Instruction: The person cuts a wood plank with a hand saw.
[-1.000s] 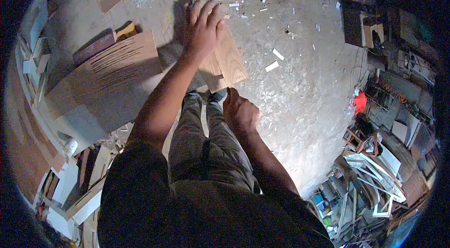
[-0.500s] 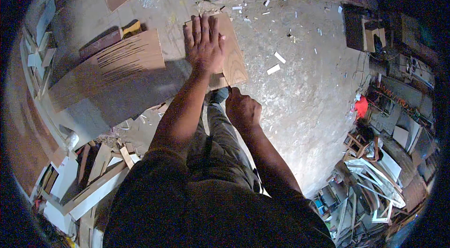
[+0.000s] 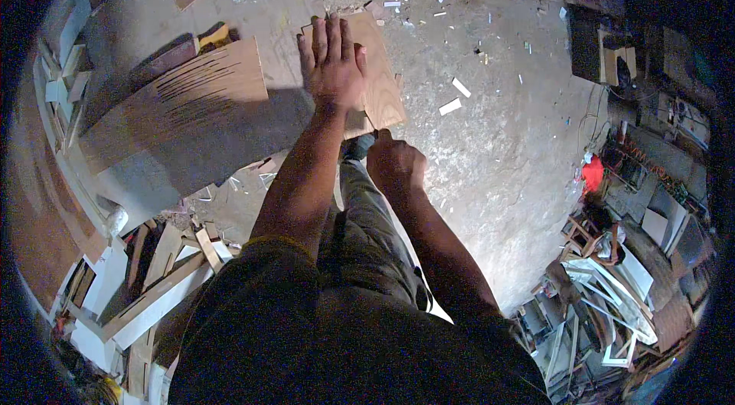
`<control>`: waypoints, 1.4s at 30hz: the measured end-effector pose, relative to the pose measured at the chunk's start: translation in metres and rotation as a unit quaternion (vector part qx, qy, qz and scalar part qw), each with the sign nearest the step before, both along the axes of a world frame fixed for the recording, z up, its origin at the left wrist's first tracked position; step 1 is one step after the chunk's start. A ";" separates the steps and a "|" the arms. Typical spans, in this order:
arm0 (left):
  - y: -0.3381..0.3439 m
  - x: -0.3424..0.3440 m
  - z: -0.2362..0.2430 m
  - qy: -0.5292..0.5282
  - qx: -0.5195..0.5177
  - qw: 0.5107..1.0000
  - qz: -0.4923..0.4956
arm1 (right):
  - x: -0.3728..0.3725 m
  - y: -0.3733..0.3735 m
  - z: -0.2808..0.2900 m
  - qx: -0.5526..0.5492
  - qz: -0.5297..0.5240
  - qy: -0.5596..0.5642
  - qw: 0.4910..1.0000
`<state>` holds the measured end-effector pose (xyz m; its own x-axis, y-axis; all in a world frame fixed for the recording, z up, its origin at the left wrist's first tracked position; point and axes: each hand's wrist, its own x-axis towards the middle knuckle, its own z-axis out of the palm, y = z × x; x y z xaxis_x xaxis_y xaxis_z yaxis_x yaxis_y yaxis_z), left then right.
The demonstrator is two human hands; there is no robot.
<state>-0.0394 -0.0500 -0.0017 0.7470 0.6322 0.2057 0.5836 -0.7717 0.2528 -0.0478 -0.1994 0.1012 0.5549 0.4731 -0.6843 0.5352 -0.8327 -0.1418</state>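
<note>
Light brown wood is seen in the grained board (image 3: 385,76), which is placed in front of the legs (image 3: 364,202) and is partly covered by the left hand (image 3: 334,68), laid flat and outstretched upon it. The right hand (image 3: 396,166) is clenched just beside the near edge of the board; what is gripped inside cannot be told. To the left, a dark-streaked plywood sheet (image 3: 241,72) is seen, with a yellow-handled tool (image 3: 214,37) just behind. On the concrete floor (image 3: 490,183), white scraps (image 3: 450,106) are scattered.
</note>
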 end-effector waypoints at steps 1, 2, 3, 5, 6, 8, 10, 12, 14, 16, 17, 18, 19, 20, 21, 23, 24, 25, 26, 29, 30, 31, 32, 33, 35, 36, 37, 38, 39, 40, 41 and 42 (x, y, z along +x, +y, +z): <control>0.000 0.000 0.000 -0.007 0.001 1.000 0.001 | 0.001 0.004 -0.001 -0.038 -0.001 -0.007 0.999; 0.000 0.000 -0.001 0.012 0.019 1.000 0.009 | 0.002 0.006 -0.001 -0.008 0.004 -0.005 1.000; 0.000 0.000 -0.002 0.026 0.034 0.999 0.012 | 0.002 0.007 -0.002 0.005 0.006 -0.014 1.000; 0.001 0.000 -0.004 0.042 0.033 0.998 0.019 | 0.002 0.007 -0.001 0.020 0.006 -0.027 0.999; 0.001 -0.001 -0.005 0.086 0.022 0.996 0.029 | 0.001 0.004 0.001 0.017 0.001 -0.009 1.000; 0.001 -0.001 -0.006 0.048 0.025 0.998 0.033 | 0.000 -0.003 0.006 -0.009 0.027 0.011 1.000; 0.001 -0.002 -0.007 0.039 0.008 0.998 0.047 | 0.001 -0.006 0.008 0.018 0.013 0.005 1.000; 0.000 -0.002 -0.008 0.053 0.001 0.997 0.051 | 0.003 -0.006 0.008 0.025 0.015 0.014 0.999; 0.000 -0.001 -0.008 0.052 0.010 0.997 0.051 | 0.004 -0.001 0.006 0.033 0.012 0.008 0.999; 0.000 -0.001 -0.008 0.048 0.022 0.997 0.050 | 0.004 0.002 0.004 0.083 -0.005 -0.004 0.997; 0.000 -0.001 -0.009 0.041 0.035 0.997 0.056 | 0.004 0.003 0.004 0.043 -0.008 0.002 0.999; 0.000 0.000 -0.009 0.042 0.036 0.997 0.063 | 0.004 0.004 0.003 -0.001 -0.007 0.021 1.000; 0.000 0.000 -0.010 0.033 0.046 0.996 0.062 | 0.004 0.005 0.002 -0.065 -0.007 0.045 0.997; 0.000 0.000 -0.011 0.025 0.038 0.997 0.062 | 0.005 0.006 0.002 -0.072 -0.015 0.047 0.996; 0.000 0.000 -0.011 0.015 0.033 0.997 0.063 | 0.004 0.006 0.003 -0.028 -0.013 0.032 0.999; 0.000 -0.001 -0.012 0.010 0.030 0.997 0.065 | 0.002 0.006 0.004 0.089 -0.010 -0.007 0.996; 0.001 0.000 -0.013 -0.001 0.030 0.998 0.063 | 0.001 0.006 0.005 0.090 -0.016 -0.012 0.996; 0.001 0.000 -0.013 -0.001 0.034 0.997 0.062 | 0.001 0.005 0.006 0.049 -0.021 -0.001 0.999; 0.001 0.000 -0.013 -0.005 0.035 0.997 0.064 | -0.001 0.003 0.008 0.024 -0.023 0.019 0.999; 0.001 0.001 -0.013 -0.010 0.039 0.997 0.066 | -0.003 -0.002 0.008 -0.007 -0.036 0.045 0.998; 0.000 0.000 -0.013 -0.014 0.041 0.997 0.067 | -0.003 -0.004 0.007 -0.062 -0.045 0.071 0.995; 0.000 0.001 -0.013 -0.014 0.040 0.997 0.066 | -0.003 -0.006 0.005 -0.025 -0.047 0.050 0.997; -0.001 0.001 -0.013 -0.006 0.040 0.997 0.072 | -0.002 -0.006 0.002 -0.001 -0.040 0.040 0.998; -0.001 0.001 -0.013 0.011 0.034 0.997 0.075 | -0.002 -0.007 0.001 0.053 -0.035 0.012 0.998; 0.000 0.001 -0.014 -0.001 0.036 0.997 0.074 | -0.003 -0.008 0.001 0.037 -0.024 0.020 0.999; 0.000 0.001 -0.014 -0.005 0.034 0.997 0.075 | -0.004 -0.009 0.002 0.016 -0.028 0.029 0.999; 0.000 0.001 -0.014 -0.004 0.034 0.997 0.076 | -0.005 -0.010 0.004 -0.018 -0.030 0.046 0.998; 0.000 0.001 -0.015 -0.011 0.031 0.997 0.075 | -0.006 -0.011 0.006 0.007 -0.032 0.034 0.999; 0.000 0.000 -0.015 -0.016 0.028 0.997 0.077 | -0.007 -0.011 0.007 -0.008 -0.031 0.036 0.999; 0.000 0.000 -0.015 -0.018 0.025 0.997 0.076 | -0.006 -0.010 0.008 -0.063 -0.030 0.055 0.996; -0.001 -0.001 -0.015 -0.022 0.026 0.996 0.077 | -0.006 -0.009 0.009 -0.027 -0.031 0.037 0.998; 0.000 0.000 -0.015 -0.013 0.024 0.997 0.078 | -0.005 -0.008 0.008 0.003 -0.036 0.039 0.999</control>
<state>-0.0399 -0.0503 -0.0166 0.6346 0.7290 0.2565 0.6912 -0.6839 0.2336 -0.0525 -0.2071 0.1091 0.5324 0.4384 -0.7241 0.4612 -0.8675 -0.1861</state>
